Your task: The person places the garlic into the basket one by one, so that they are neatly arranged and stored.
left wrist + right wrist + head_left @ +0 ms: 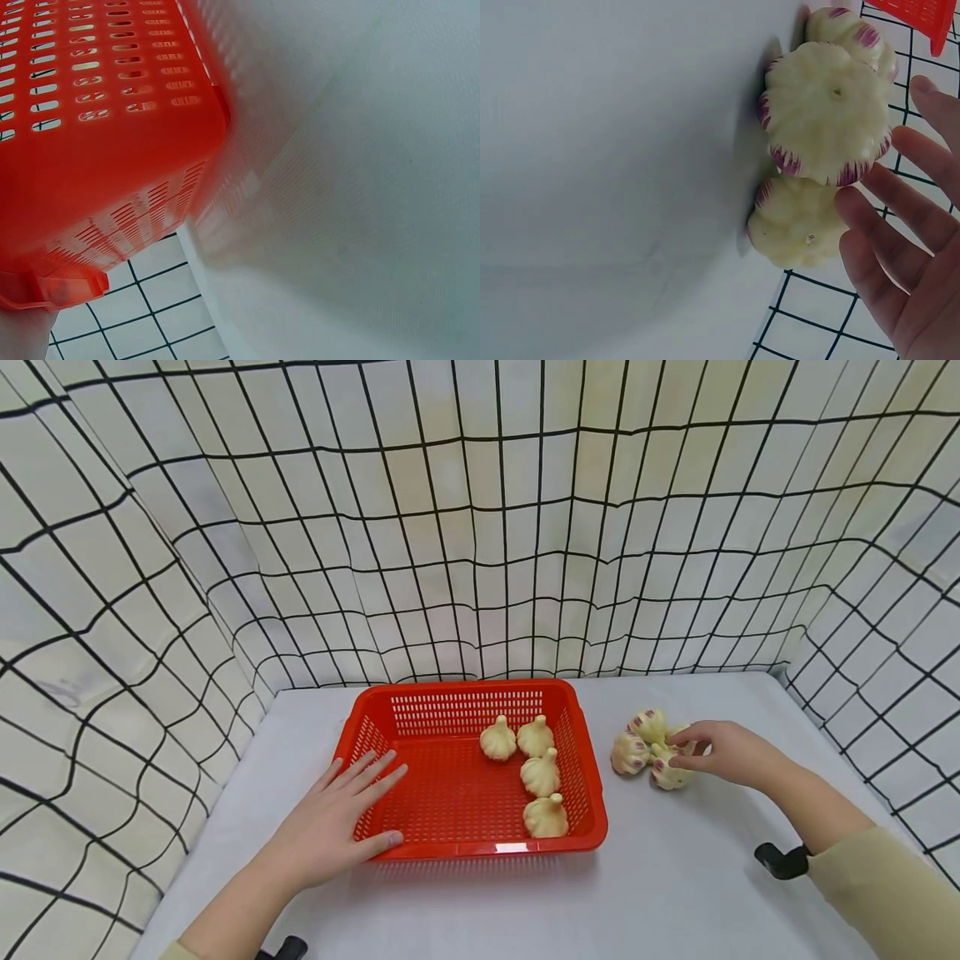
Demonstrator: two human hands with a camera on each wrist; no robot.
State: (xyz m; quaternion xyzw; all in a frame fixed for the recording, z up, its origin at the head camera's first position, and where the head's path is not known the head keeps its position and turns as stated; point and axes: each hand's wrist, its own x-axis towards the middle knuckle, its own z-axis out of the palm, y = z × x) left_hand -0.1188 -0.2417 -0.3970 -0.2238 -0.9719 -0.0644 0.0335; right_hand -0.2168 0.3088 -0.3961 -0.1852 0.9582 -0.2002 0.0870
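Observation:
A red plastic basket (457,848) stands mid-table, with several plain cream garlic bulbs (546,817) along its right side and back. My left hand (326,827) lies with spread, straight fingers over the basket's left rim, thumb at the front corner. To the right of the basket, purple-streaked garlic bulbs (630,753) sit clustered on the table. My right hand (731,756) reaches over the cluster's right side, its fingers loosely bent. In the right wrist view those fingers (885,217) are apart beside the streaked bulbs (829,112), with no bulb gripped; whether a fingertip touches one is unclear.
Black wire grid (480,560) walls rise behind the table and on both sides, with pale sheeting behind them. White cloth (525,910) covers the table. A black strap end (782,862) sticks out at the right wrist.

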